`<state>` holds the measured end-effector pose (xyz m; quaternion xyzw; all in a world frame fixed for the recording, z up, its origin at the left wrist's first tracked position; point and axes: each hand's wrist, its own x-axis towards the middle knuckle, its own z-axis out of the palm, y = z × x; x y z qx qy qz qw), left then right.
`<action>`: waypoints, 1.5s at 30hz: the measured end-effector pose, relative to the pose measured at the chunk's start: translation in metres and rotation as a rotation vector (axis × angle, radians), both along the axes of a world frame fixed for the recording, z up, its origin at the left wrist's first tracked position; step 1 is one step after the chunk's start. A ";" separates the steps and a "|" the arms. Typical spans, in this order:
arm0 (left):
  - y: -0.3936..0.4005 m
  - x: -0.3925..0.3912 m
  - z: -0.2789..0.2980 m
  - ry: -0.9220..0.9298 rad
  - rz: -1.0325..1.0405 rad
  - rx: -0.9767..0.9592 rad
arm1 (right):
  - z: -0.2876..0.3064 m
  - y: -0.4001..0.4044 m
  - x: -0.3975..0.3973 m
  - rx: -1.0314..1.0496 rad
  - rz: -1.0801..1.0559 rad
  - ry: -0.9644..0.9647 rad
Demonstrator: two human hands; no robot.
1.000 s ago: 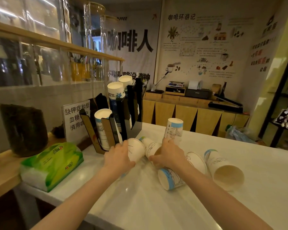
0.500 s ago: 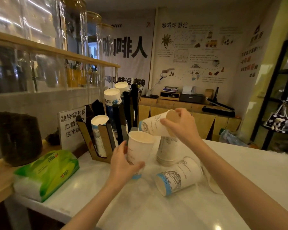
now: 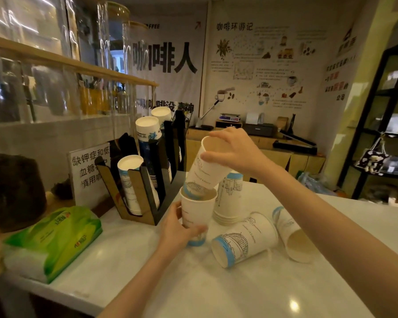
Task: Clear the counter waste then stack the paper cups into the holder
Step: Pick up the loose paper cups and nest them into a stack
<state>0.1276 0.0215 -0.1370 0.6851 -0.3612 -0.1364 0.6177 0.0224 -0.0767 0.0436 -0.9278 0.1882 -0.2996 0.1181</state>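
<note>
My left hand (image 3: 177,228) grips an upright white paper cup (image 3: 197,212) standing on the white counter (image 3: 216,290). My right hand (image 3: 234,150) holds a second paper cup (image 3: 207,167) tilted, its blue base dipping into the mouth of the first. Behind them stands an upside-down stack of cups (image 3: 228,200). Two more cups lie on their sides to the right: one (image 3: 244,241) close to me, another (image 3: 292,235) further right. The black and brown cup holder (image 3: 147,180) at the left carries inverted cup stacks.
A green tissue pack (image 3: 53,239) lies at the counter's left edge. A white sign (image 3: 87,171) leans beside the holder. A dark jar (image 3: 12,191) sits on the wooden ledge. A wooden shelf with glass jars runs overhead at left. Black shelving stands far right.
Both hands lifted cups off the counter. The left stood its cup upright; the right turned its cup from sideways to base-down and lowered it into the left cup's mouth.
</note>
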 end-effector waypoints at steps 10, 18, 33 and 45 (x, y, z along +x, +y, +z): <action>0.001 0.003 -0.002 0.007 -0.009 -0.001 | -0.049 0.006 0.035 0.063 0.068 0.286; -0.001 0.003 -0.004 0.013 -0.030 -0.008 | -0.087 0.002 0.038 0.268 0.077 0.234; -0.001 -0.038 0.064 -0.546 0.136 -0.194 | -0.073 -0.029 -0.047 0.477 -0.041 -0.014; -0.054 -0.105 0.037 -0.795 -0.229 0.274 | -0.119 -0.064 -0.140 0.431 -0.650 0.241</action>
